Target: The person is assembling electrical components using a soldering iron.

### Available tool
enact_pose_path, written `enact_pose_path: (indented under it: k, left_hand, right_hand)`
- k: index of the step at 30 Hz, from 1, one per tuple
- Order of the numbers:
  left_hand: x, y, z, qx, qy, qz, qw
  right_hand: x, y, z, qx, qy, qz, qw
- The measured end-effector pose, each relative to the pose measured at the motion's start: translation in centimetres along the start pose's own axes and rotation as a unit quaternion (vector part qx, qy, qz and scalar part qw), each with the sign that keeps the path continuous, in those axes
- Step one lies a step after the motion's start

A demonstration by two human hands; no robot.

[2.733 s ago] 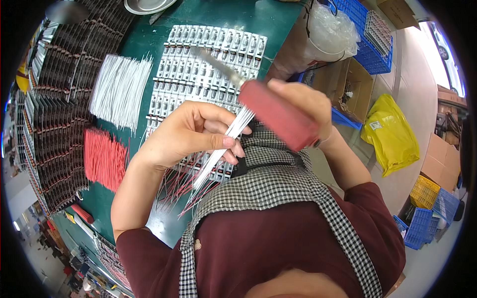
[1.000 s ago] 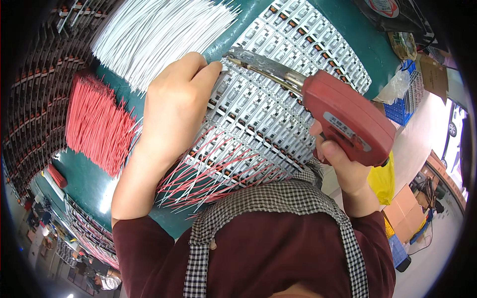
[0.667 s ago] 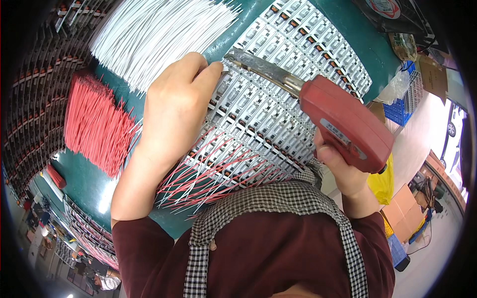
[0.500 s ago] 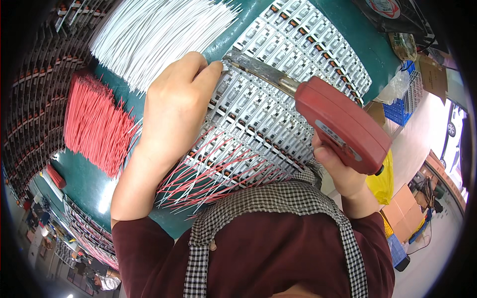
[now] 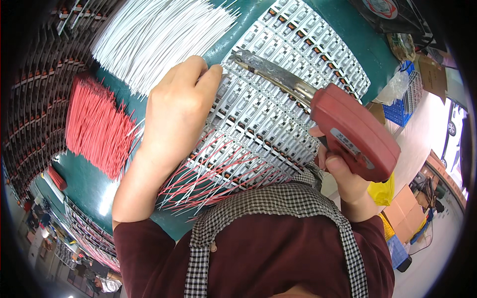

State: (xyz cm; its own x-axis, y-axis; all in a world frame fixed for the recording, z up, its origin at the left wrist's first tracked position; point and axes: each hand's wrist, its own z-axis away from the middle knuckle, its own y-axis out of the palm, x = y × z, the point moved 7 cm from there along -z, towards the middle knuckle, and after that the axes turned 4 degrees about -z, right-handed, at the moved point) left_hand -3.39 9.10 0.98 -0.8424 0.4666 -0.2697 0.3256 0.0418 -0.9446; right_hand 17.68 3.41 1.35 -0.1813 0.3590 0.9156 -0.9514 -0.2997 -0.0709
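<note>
My right hand (image 5: 345,181) grips the red handle of a soldering iron (image 5: 348,134); its metal tip (image 5: 241,54) rests on a panel of small white circuit boards (image 5: 278,109) on the green table. My left hand (image 5: 181,111) presses down at the panel's left edge, fingertips pinched close to the iron's tip, apparently on a thin wire that I cannot make out. Red and white wires (image 5: 208,174) stick out from the boards' near edge toward my checked apron.
A loose heap of white wires (image 5: 154,35) lies at the far left and a bundle of red wires (image 5: 97,126) beside my left forearm. Racks of dark parts (image 5: 35,89) line the left edge. Blue crates (image 5: 405,102) and cardboard boxes stand on the floor right.
Since 2.7 s ago my head has leaned closer and both hands have come down onto the board panel. Over the last second the iron's handle has shifted slightly; the left hand stays put.
</note>
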Motion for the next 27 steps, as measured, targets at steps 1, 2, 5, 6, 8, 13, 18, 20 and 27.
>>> enact_pose_path:
  k: [1,2,5,6,8,13,18,20,27]
  left_hand:
    - [-0.1,-0.1,0.0,-0.008,0.006,-0.006,1.0]
    - [-0.2,-0.2,0.0,-0.015,0.011,-0.012,1.0]
    - [-0.4,-0.3,0.1,-0.022,0.027,-0.036,0.999]
    - [-0.5,-0.3,0.0,-0.022,0.029,-0.035,0.999]
    - [-1.1,-0.4,0.0,-0.035,0.047,-0.052,0.997]
    - [-1.4,-0.2,0.0,-0.036,0.056,-0.044,0.997]
    - [-1.6,0.1,-0.1,-0.047,0.06,-0.04,0.996]
    - [-1.7,0.1,-0.1,-0.055,0.068,-0.043,0.995]
    - [-2.1,0.0,-0.3,-0.047,0.071,-0.062,0.994]
  right_hand:
    - [0.2,0.1,0.0,0.002,-0.002,-0.011,1.0]
    - [0.1,0.1,-0.1,0.002,-0.002,-0.012,1.0]
    - [-0.3,0.3,0.1,0.014,-0.007,-0.051,0.999]
    - [-0.6,0.2,0.3,0.009,-0.012,-0.049,0.999]
    - [-0.9,0.0,0.4,0.001,-0.017,-0.047,0.999]
    - [-0.6,0.0,0.4,0.007,-0.015,0.03,0.999]
    - [-0.8,0.1,0.4,-0.003,-0.011,-0.029,1.0]
    - [-1.2,0.1,0.5,-0.013,0.011,-0.046,0.999]
    - [-0.4,-0.1,0.1,-0.043,-0.059,0.022,0.997]
